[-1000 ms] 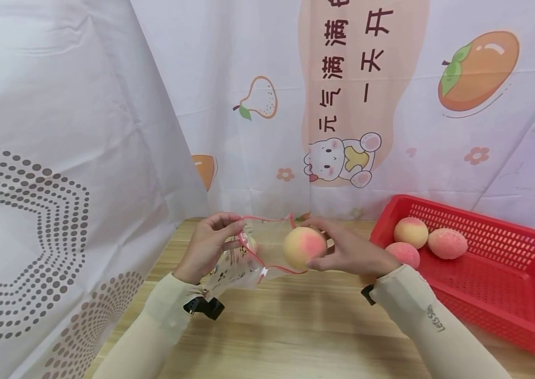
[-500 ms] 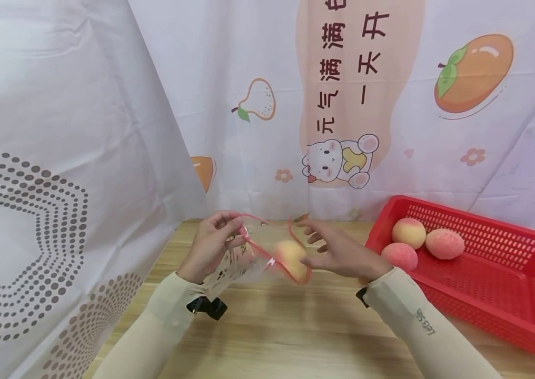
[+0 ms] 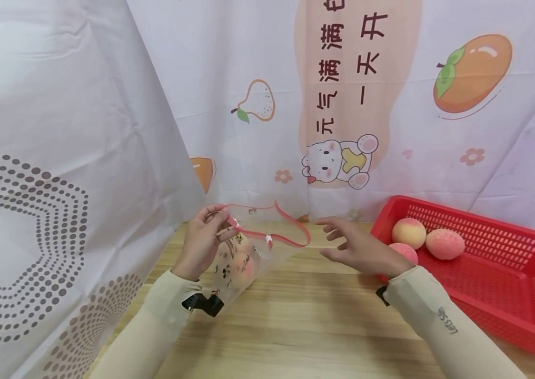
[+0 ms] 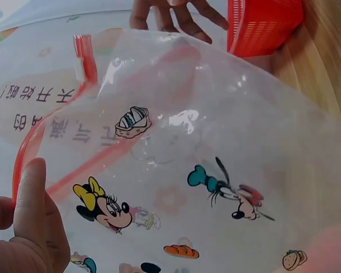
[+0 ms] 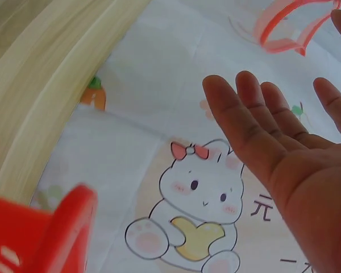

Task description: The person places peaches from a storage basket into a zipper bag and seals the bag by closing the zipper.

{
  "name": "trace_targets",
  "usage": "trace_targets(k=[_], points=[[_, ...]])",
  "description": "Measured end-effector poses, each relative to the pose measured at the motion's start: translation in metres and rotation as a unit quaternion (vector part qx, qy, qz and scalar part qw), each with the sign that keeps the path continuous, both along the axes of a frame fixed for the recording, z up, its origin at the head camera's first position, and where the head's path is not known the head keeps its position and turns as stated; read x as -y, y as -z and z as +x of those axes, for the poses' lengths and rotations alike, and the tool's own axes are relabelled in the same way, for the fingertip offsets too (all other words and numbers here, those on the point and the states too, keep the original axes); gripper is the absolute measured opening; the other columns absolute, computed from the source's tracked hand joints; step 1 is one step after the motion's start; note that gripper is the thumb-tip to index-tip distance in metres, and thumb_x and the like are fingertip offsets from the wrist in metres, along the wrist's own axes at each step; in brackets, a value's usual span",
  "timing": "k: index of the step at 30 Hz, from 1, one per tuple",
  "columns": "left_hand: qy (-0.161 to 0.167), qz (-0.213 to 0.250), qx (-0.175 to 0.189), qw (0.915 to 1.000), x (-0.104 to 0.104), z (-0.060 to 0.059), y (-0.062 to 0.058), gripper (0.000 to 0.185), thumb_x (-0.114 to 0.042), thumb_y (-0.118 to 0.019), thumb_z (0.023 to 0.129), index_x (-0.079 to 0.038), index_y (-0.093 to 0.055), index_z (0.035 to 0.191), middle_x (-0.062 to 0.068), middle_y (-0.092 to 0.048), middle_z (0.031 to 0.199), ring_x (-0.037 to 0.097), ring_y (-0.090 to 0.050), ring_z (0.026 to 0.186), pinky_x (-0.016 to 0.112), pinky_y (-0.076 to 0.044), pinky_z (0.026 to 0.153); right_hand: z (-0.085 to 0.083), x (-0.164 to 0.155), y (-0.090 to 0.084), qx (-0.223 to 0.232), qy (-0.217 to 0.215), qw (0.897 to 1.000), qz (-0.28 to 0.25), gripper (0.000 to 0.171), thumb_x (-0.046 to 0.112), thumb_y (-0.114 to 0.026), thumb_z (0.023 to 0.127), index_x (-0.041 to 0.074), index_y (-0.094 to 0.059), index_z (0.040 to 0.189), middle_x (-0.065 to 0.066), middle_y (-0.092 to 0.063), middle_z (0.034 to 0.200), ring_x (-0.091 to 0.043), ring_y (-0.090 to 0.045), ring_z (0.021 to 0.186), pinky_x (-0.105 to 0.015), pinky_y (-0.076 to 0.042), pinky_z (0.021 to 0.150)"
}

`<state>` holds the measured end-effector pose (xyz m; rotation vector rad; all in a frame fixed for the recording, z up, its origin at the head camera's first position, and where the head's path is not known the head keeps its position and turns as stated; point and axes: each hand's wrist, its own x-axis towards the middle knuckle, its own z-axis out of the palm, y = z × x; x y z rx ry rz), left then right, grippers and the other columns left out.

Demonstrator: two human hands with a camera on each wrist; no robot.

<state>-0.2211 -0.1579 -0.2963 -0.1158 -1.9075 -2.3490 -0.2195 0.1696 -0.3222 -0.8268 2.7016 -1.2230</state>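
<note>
My left hand (image 3: 203, 239) pinches the rim of a clear zip bag (image 4: 176, 142) printed with cartoon figures. The bag's red zip edge (image 3: 291, 216) gapes toward the right. Through the plastic, pink and yellow peaches (image 3: 244, 260) show low in the bag; how many is hard to tell. My right hand (image 3: 359, 247) hangs between the bag's mouth and the red basket, fingers spread and holding nothing. In the right wrist view its fingers (image 5: 238, 125) are stretched out, apart from the bag.
A red plastic basket (image 3: 490, 276) stands on the right of the wooden table (image 3: 296, 326). Inside lie a yellow-pink peach (image 3: 408, 233), a pink one (image 3: 445, 243) and another pink peach (image 3: 404, 252) partly behind my right hand. A printed cloth (image 3: 258, 158) hangs behind the table.
The peach in my right hand went into the bag and was let go. My right hand then drew back to the right. The bag's mouth rose and its filled end sank.
</note>
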Motion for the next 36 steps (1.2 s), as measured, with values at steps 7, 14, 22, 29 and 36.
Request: trace_targets(k=[7,14,22,29,36], points=[[0.019,-0.018,-0.006,0.9997,0.004,0.001,0.000,0.012,-0.006,-0.055,0.103,0.000,-0.051,0.113,0.003,-0.058,0.085,0.013,-0.064,0.077,0.029,-0.063,0.074,-0.005,-0.019,-0.007,0.000,0.020,1.000,-0.001,0.067,0.029,-0.075,0.091,0.012,-0.042,0.146,-0.014,-0.052,0.137,-0.035,-0.054,0.123,-0.048,-0.057,0.094],[0.033,-0.022,-0.018,0.9991,0.007,0.004,0.003,0.019,-0.007,-0.057,0.102,0.004,-0.050,0.116,0.004,-0.058,0.084,0.013,-0.064,0.077,0.029,-0.063,0.074,-0.011,-0.031,-0.009,0.002,0.025,0.999,-0.020,0.068,0.032,-0.074,0.091,0.012,-0.040,0.147,-0.016,-0.050,0.141,-0.038,-0.050,0.127,-0.054,-0.053,0.098],[0.030,-0.034,-0.010,0.9989,0.008,0.005,0.004,0.020,-0.008,-0.056,0.102,0.004,-0.050,0.118,0.004,-0.055,0.087,0.013,-0.064,0.080,0.029,-0.062,0.075,-0.017,-0.042,-0.013,0.016,0.032,0.999,-0.039,0.069,0.029,-0.071,0.094,0.010,-0.035,0.150,-0.019,-0.047,0.146,-0.041,-0.047,0.131,-0.060,-0.048,0.102],[0.032,-0.035,-0.004,0.9989,0.008,0.005,0.007,0.019,-0.008,-0.057,0.102,0.003,-0.051,0.117,0.005,-0.055,0.089,0.014,-0.064,0.081,0.029,-0.062,0.075,-0.024,-0.051,-0.015,0.025,0.025,0.997,-0.064,0.071,0.029,-0.071,0.094,0.008,-0.034,0.151,-0.019,-0.046,0.147,-0.042,-0.047,0.132,-0.058,-0.050,0.100],[0.033,-0.036,-0.011,0.9987,0.008,0.005,0.009,0.017,-0.007,-0.056,0.102,0.004,-0.052,0.115,0.006,-0.055,0.088,0.014,-0.064,0.080,0.030,-0.063,0.075,-0.030,-0.060,-0.013,0.018,0.022,0.997,-0.069,0.071,0.026,-0.071,0.094,0.010,-0.033,0.152,-0.017,-0.043,0.150,-0.042,-0.045,0.134,-0.059,-0.048,0.102]])
